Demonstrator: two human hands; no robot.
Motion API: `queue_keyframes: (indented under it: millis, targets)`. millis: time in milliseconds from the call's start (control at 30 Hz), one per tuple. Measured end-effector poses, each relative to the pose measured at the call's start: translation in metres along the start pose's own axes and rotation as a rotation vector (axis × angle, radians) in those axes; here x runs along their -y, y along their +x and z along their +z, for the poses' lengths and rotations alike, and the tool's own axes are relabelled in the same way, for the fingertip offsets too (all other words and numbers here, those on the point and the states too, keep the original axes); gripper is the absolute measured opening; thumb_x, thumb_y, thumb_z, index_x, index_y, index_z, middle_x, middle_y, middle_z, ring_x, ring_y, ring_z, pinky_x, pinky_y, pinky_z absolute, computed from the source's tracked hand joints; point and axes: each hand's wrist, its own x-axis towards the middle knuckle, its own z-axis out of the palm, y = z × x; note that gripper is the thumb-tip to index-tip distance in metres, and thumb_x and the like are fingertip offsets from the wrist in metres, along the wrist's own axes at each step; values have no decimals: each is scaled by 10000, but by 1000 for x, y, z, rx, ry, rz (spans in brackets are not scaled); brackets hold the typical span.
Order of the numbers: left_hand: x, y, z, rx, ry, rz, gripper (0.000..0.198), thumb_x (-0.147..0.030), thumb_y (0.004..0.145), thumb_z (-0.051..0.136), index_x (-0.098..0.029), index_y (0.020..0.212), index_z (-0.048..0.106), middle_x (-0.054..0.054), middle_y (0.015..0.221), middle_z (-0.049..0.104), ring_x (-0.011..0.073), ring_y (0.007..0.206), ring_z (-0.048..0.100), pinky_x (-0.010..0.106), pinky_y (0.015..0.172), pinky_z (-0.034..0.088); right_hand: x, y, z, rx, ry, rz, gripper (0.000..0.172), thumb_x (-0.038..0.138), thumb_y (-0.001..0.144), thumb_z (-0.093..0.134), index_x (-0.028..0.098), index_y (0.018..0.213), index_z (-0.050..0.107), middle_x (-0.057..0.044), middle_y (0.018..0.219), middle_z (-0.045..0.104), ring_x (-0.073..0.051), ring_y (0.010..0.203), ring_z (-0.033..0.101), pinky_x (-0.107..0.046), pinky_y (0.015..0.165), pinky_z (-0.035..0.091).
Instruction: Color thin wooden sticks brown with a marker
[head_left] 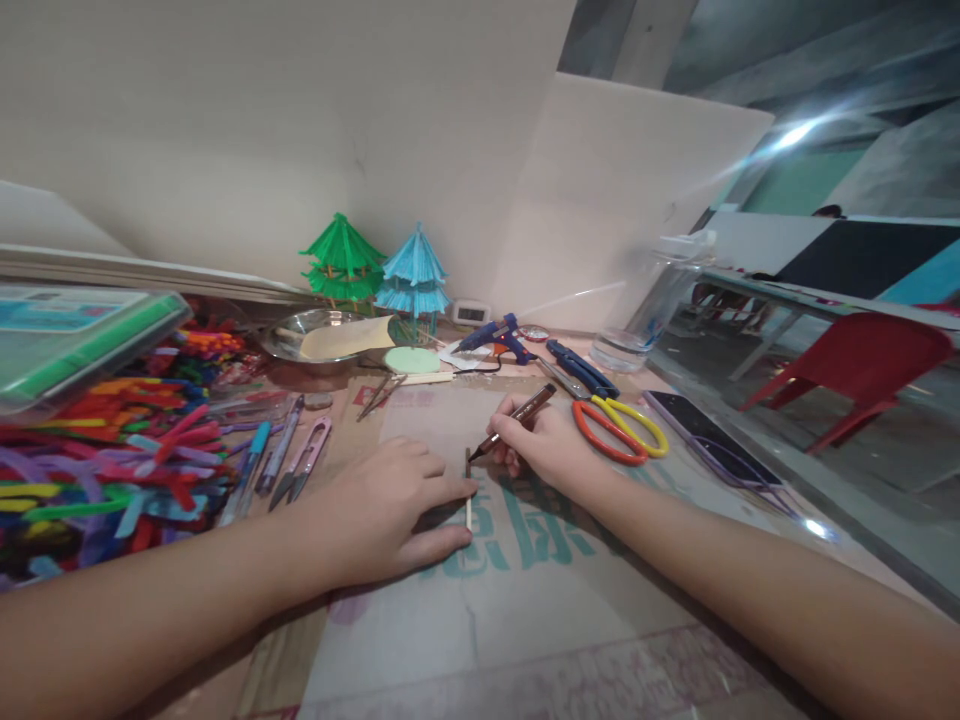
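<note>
My right hand [536, 437] grips a brown marker pen [517, 420] like a writing tool, its dark tip down at the upper end of a thin wooden stick [469, 515]. The stick's upper part is dark brown and its lower part pale. With index fingertip and thumb, my left hand [401, 505] holds the stick down on a sheet printed with green characters [551, 535]. Just past my right hand lie scissors [611, 430] with one red and one yellow handle.
Green [343, 258] and blue [415, 270] tiered paper umbrellas stand at the back, beside a metal dish [281, 340] and a glue gun [499, 340]. Colourful pipe cleaners [142, 480] and a plastic case [82, 345] fill the left. A phone [709, 440] and clear water container [626, 345] are right.
</note>
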Motion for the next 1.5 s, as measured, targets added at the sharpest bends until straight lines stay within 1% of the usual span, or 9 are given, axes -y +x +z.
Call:
queue_keyframes:
  millis: [100, 333, 567, 767, 933, 1233, 1367, 1500]
  targets:
    - [0, 0, 0, -3, -4, 2, 339, -426, 931, 511, -208, 1144, 659, 60, 831, 633, 219, 802, 581, 328, 718, 433, 0, 0, 0, 7, -1, 4, 144, 289, 750, 566, 194, 680, 484, 64, 456, 552, -67, 333, 465, -165, 347, 378]
    - [0, -1, 1, 6, -18, -20, 358, -439, 931, 507, -206, 1159, 655, 65, 845, 632, 235, 809, 581, 352, 727, 435, -5, 2, 0, -56, 25, -22, 184, 352, 768, 576, 204, 715, 478, 68, 493, 552, -72, 363, 471, -172, 360, 387]
    - [0, 0, 0, 2, -15, -13, 343, -432, 931, 508, -210, 1148, 655, 59, 849, 634, 217, 819, 580, 331, 745, 440, -3, 1, 0, -50, 29, -20, 184, 349, 763, 580, 202, 712, 482, 62, 495, 551, -72, 372, 473, -178, 376, 405]
    - [-1, 0, -1, 12, -29, -23, 347, -429, 926, 514, -195, 1138, 656, 71, 867, 645, 234, 822, 589, 356, 747, 451, -5, 1, -1, -49, 40, -25, 205, 373, 755, 595, 210, 715, 477, 61, 509, 559, -79, 375, 477, -188, 380, 403]
    - [-2, 1, -2, 29, -34, -30, 335, -412, 920, 531, -192, 1141, 652, 72, 878, 652, 235, 835, 593, 355, 758, 450, -5, 1, -1, -51, 26, -13, 203, 371, 756, 590, 212, 711, 472, 63, 503, 551, -79, 375, 473, -184, 377, 400]
    - [-2, 1, -2, 11, -46, -33, 319, -408, 911, 548, -185, 1111, 655, 69, 880, 662, 230, 832, 595, 348, 747, 449, -6, 3, -1, -37, 17, -44, 197, 369, 775, 580, 209, 720, 479, 61, 516, 563, -79, 382, 484, -184, 381, 403]
    - [-2, 1, -2, 21, -53, -39, 325, -416, 912, 544, -188, 1116, 653, 69, 879, 659, 238, 836, 593, 357, 745, 449, -4, 1, -1, -36, 28, -40, 219, 378, 752, 604, 210, 703, 471, 62, 502, 553, -81, 372, 476, -191, 379, 406]
    - [-3, 0, -1, 19, -49, -59, 325, -417, 910, 541, -190, 1117, 646, 68, 880, 650, 239, 844, 589, 360, 749, 452, -1, -2, 0, -20, 42, -30, 201, 364, 755, 601, 208, 716, 481, 64, 505, 557, -77, 377, 480, -187, 388, 407]
